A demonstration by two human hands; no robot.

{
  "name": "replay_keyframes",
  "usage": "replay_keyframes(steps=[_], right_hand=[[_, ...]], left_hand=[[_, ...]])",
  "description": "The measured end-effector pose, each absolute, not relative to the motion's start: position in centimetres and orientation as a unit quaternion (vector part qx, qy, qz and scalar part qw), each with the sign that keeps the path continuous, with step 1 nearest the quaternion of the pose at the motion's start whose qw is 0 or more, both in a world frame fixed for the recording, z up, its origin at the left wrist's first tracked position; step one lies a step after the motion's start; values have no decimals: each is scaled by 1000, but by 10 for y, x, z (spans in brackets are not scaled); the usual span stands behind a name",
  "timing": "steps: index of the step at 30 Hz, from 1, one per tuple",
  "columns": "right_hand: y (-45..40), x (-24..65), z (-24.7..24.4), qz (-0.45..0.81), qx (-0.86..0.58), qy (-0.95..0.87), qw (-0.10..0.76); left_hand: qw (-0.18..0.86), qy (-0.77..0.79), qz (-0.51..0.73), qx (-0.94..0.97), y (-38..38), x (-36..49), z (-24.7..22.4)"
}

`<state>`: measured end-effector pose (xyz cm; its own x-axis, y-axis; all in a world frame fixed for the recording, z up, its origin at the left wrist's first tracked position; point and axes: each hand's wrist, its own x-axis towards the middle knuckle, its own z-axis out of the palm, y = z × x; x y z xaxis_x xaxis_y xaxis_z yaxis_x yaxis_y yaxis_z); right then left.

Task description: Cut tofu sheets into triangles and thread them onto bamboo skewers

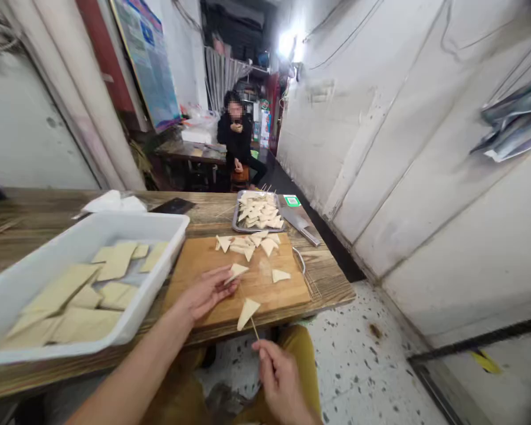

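Observation:
My left hand point(210, 293) is over the left part of the wooden cutting board point(190, 260), its fingers closed on a pale triangular piece point(236, 272). Below the board's front edge, my right hand point(277, 369) pinches a thin wooden stick point(255, 328). Another pale triangle point(248, 313) is on the stick's upper end. More triangles point(269, 245) lie toward the back of the board, and a single one point(281, 275) rests at its right. Behind the board, a metal tray point(236, 223) holds many stacked triangles.
A white plastic tub point(159, 271) with flat pale sheets stands at the left. The cleaver point(301, 226) lies right of the metal tray, near a green-framed code card point(292, 200). Thin sticks lie by the board's right edge. A person point(236, 139) sits in the background.

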<state>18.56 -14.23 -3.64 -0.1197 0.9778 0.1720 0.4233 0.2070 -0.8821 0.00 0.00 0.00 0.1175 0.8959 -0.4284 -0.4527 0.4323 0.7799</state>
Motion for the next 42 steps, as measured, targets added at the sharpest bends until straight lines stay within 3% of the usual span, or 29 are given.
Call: replay_keyframes(steps=[15,25,42], right_hand=[[-144,180,-42,370,-522,-651,409],[-145,181,-46,368,-508,-662,410],[-144,178,-47,282,-515,-695,415]], left_hand=[[691,476,473,270,-9,6,5],[693,473,508,194,-2,13,7],[714,483,481,161,-4,16,11]])
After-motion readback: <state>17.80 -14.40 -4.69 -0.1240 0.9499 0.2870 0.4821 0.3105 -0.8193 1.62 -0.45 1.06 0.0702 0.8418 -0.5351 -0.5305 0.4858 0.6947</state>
